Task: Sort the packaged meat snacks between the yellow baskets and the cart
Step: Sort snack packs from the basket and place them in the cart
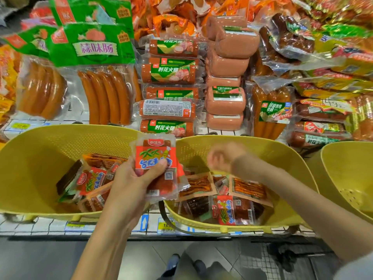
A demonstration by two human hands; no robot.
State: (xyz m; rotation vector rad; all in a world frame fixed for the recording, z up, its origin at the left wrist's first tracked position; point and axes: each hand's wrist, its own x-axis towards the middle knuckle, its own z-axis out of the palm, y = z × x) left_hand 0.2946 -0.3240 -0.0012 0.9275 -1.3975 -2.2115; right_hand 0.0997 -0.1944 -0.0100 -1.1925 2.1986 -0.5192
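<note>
Your left hand (129, 178): fingers clamped on stack of red snack packets (156, 158), held over left rim of middle basket (282, 158). Your right hand (221, 158): blurred above middle basket, can't tell fingers' state. Loose packets (232, 207) lie inside middle basket. Left basket (30, 158) beside it holds more. Third basket (343, 172) to its right. Sausage packs (167, 75) on shelf (46, 224) behind it.

Bright, even shop light; edges bend and smear; right hand (220, 156) motion-blurred.
</note>
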